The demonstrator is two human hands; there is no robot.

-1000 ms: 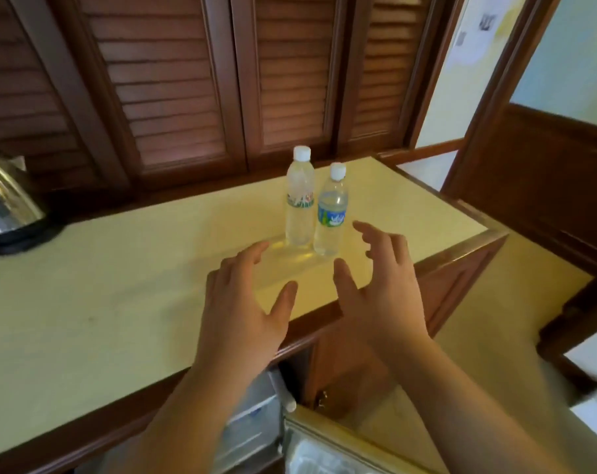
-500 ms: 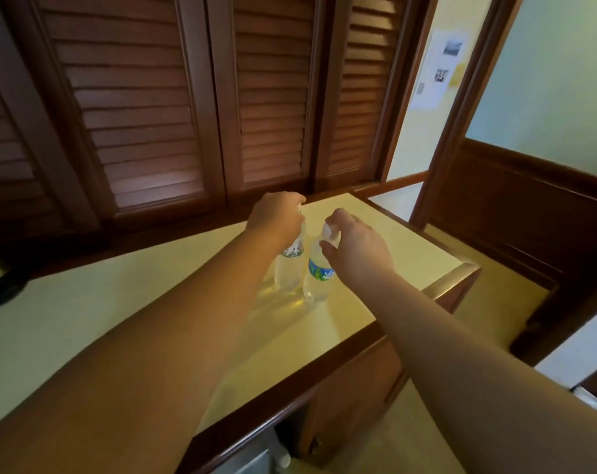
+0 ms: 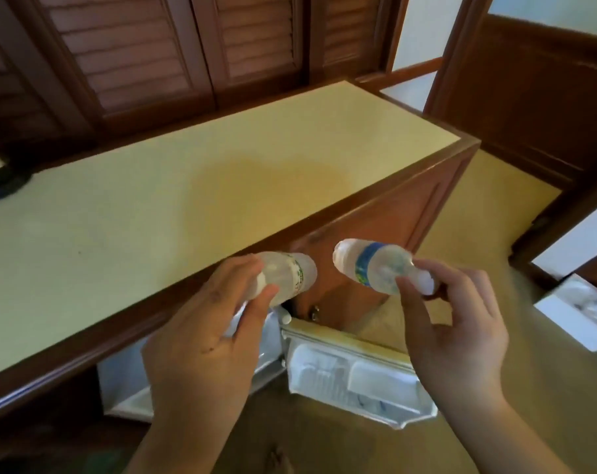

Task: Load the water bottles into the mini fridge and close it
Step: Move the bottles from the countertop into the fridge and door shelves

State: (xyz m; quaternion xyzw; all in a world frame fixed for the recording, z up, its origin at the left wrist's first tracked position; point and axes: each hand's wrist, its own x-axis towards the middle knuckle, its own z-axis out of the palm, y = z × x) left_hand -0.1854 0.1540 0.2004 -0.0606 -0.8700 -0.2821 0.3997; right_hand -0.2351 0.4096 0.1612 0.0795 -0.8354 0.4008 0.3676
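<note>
Counter: yellow top, wood edge, bare in front of the shutters.
Fridge: under the counter, its door swung wide open.
Left hand: fingers wrapped round the neck of the green-label bottle, tipped sideways.
Right hand: pinching the cap end of the blue-label bottle, lying level above the door.

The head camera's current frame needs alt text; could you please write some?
Each hand holds a water bottle by its cap end: left hand the green-labelled bottle, right hand the blue-labelled bottle. Below the yellow counter, the mini fridge's door is open.
</note>
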